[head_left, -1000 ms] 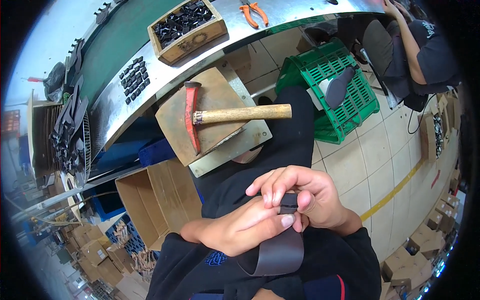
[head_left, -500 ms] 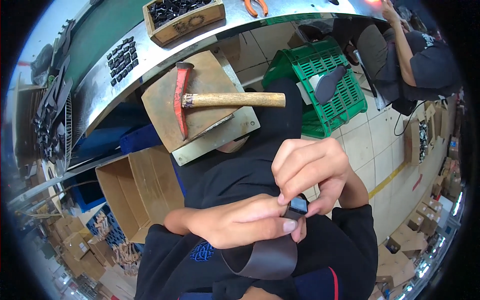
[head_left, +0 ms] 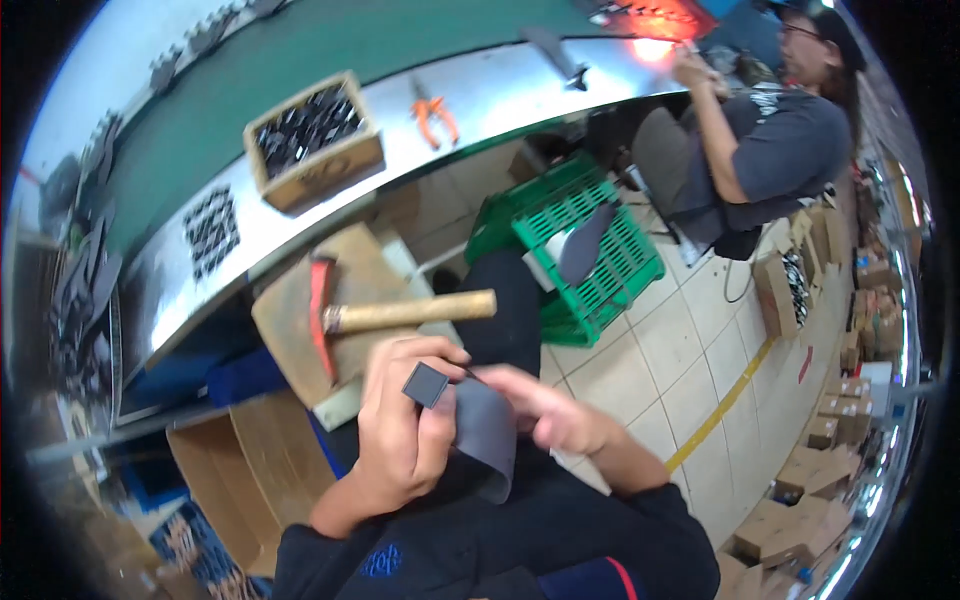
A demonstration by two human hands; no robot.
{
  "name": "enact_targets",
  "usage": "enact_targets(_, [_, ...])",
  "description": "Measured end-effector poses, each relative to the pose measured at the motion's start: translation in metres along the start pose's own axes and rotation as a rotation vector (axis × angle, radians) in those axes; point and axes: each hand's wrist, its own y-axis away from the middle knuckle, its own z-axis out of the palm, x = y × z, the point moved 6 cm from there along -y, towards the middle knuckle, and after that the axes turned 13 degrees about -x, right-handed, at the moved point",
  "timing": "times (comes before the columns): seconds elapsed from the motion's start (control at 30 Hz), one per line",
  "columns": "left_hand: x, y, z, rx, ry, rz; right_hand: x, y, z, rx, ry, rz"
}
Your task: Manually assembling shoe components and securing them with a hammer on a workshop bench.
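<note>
A dark strap (head_left: 487, 440), bent into a loop, hangs in front of my chest with a square black end piece (head_left: 426, 384) at its top. My left hand (head_left: 395, 425) is closed on the strap by that square piece, its thumb pressed below it. On the far side of the loop my right hand (head_left: 550, 412) is closed on the strap, its fingertips partly hidden behind it and a little blurred. Beyond my hands, a hammer (head_left: 410, 312) with a red head and wooden handle lies on a brown board (head_left: 285, 300).
A wooden box (head_left: 320, 180) of small black parts, a patch of black pieces (head_left: 211, 232) and orange-handled pliers (head_left: 433, 118) are on the metal-edged bench. A green crate (head_left: 630, 265) bears a dark sole-shaped piece. A cardboard box (head_left: 215, 480) stands left; a person (head_left: 770, 140) works at far right.
My view has swung to the right. My left hand has turned upward, showing the square piece's face; my right hand has left that piece and moved to the strap's right side.
</note>
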Motion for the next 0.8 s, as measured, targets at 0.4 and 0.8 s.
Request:
enact_targets(0.4, [0.009, -0.035, 0.022, -0.168, -0.170, 0.045, -0.051, 0.147, -0.202, 1.070, 0.435, -0.412])
enact_targets(0.8, [0.000, 0.033, -0.055, 0.284, -0.194, -0.139, -0.209, -0.062, -0.407, 1.309, 1.599, -0.119])
